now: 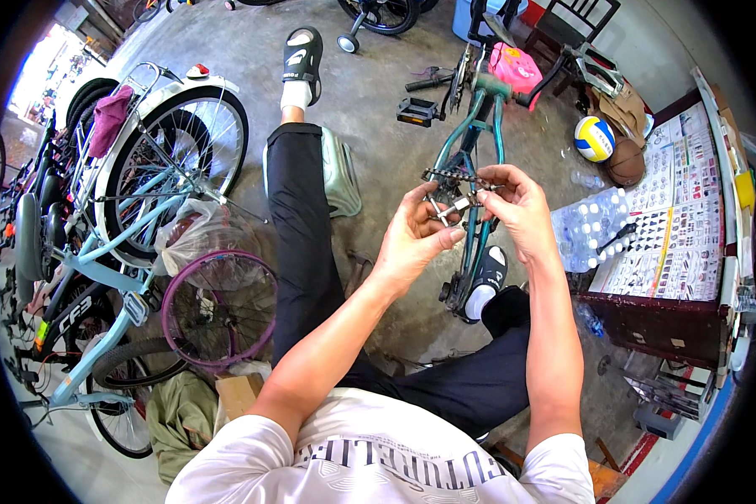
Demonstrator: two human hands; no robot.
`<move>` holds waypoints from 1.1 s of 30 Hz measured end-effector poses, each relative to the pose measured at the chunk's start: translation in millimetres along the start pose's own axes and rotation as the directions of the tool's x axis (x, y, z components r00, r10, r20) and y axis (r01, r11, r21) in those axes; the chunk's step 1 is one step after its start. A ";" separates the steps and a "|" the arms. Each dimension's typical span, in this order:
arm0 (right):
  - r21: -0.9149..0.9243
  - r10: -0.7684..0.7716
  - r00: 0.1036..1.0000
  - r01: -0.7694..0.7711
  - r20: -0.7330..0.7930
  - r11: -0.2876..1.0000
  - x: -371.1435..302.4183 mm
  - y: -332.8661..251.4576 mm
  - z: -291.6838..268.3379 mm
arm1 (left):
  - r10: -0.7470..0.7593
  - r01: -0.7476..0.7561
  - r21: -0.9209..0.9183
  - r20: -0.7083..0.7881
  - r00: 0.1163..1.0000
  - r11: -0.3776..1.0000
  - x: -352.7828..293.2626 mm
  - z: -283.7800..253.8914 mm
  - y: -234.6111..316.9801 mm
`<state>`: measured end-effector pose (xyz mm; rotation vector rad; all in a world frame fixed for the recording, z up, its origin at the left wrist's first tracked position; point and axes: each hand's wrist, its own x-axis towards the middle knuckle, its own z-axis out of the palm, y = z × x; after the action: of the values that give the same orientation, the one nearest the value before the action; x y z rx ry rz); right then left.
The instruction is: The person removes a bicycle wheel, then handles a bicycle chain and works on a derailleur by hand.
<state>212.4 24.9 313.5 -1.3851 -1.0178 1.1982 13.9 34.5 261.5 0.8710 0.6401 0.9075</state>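
A small silver metal tool that looks like a chain breaker (459, 207) sits between my hands, over a teal bicycle frame (470, 126). My left hand (413, 239) has its fingers curled around the tool's left end, thumb stretched out below. Dark bicycle chain (455, 175) runs just above the tool, reaching from the left fingertips to the right ones. My right hand (518, 212) is closed, thumb and fingers pinching the chain beside the tool's right end. The fingers partly hide where chain and tool meet.
A light blue bicycle (143, 214) and a purple wheel rim (170, 323) stand at left. Between them is a plastic bag (214, 235). A pale green stool (340, 181) is by my leg. Bottled water (592, 228), balls (595, 139) and a paper-covered cabinet (672, 218) are at right.
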 end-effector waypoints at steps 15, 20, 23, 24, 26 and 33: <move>-0.057 0.034 0.998 -0.032 0.050 0.998 3.5 -0.8 -6.6 | -0.200 0.208 0.227 -0.058 0.978 0.951 31.3 6.4 12.1; -0.021 0.008 1.000 -0.008 0.016 1.000 7.4 -0.8 -10.5 | -0.231 0.239 0.163 -0.063 0.971 0.957 32.4 12.3 11.6; -0.012 0.034 0.999 -0.034 0.006 0.999 10.6 3.4 -12.2 | -0.195 0.208 0.116 -0.120 0.974 0.971 31.6 15.9 10.6; 0.017 0.047 0.999 -0.047 -0.006 0.999 12.7 5.5 -12.9 | -0.188 0.207 0.133 -0.142 0.972 0.969 30.2 18.2 12.9; 0.033 0.078 0.996 -0.076 -0.039 0.997 14.6 7.9 -13.9 | -0.177 0.209 0.199 -0.166 0.970 0.957 27.7 19.8 13.4; -0.148 0.181 0.983 -0.183 -0.031 0.972 16.0 7.4 -8.7 | -0.063 0.119 0.287 -0.195 0.979 0.950 18.2 18.6 -1.5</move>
<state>223.4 38.1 304.0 -1.6335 -1.0029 1.2611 37.8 43.0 267.6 1.0238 0.9885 0.8246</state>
